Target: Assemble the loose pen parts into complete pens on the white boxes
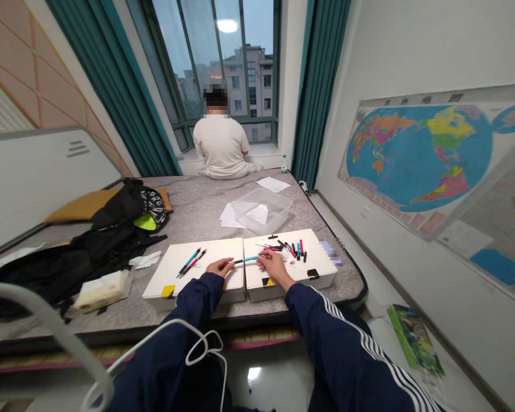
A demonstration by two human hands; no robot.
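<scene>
Head view: your right hand (pixel 271 265) pinches a teal-barrelled pen (pixel 246 259) near its right end. Your left hand (pixel 220 266) sits at the pen's dark tip, though you cannot tell from here whether it grips or just touches. The pen lies between your hands, its long axis nearly level, across the seam of two white boxes (pixel 163 274). Left of your left hand lie two pens (pixel 189 262); right of your right hand, scattered pen parts (pixel 289 250). Farther ahead sits a clear plastic bin (pixel 261 210).

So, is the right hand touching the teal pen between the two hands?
Touching: the head view shows the right hand with its fingertips closed on the end of the teal pen, no gap visible.
</scene>
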